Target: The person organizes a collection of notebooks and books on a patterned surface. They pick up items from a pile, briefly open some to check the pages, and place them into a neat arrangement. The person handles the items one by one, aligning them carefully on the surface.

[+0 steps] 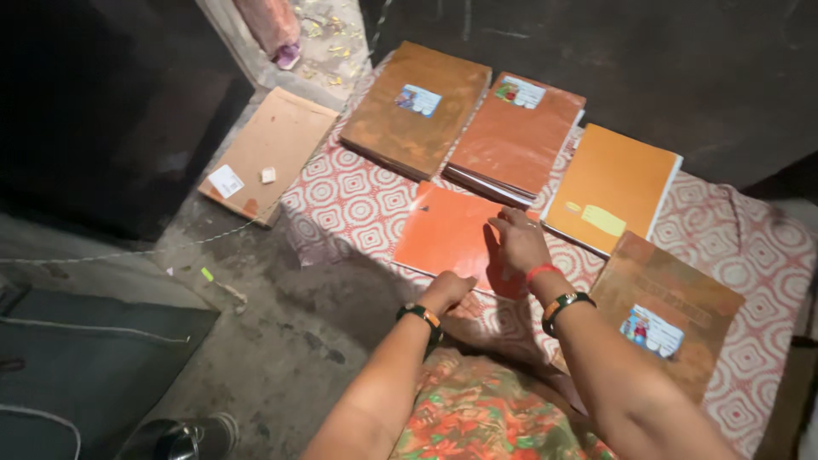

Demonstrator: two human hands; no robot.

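My left hand [446, 292] rests on the near edge of a thin orange notebook [447, 232], fingers curled down on the patterned cloth [345, 204]. On the same notebook's right side lies my right hand [517, 243], its fingers spread flat. Around it are several covered books: a brown one [415, 106] at the far left, a reddish-brown one [516, 136] beside it, an orange-yellow one [613, 186] to the right, and a brown one [669, 311] with a picture label near my right forearm.
A cardboard sheet [271, 153] lies on the concrete floor left of the cloth. A dark metal vessel [181, 439] stands at the bottom left. Someone's foot [287, 55] shows at the top. My lap is covered in floral fabric [477, 413].
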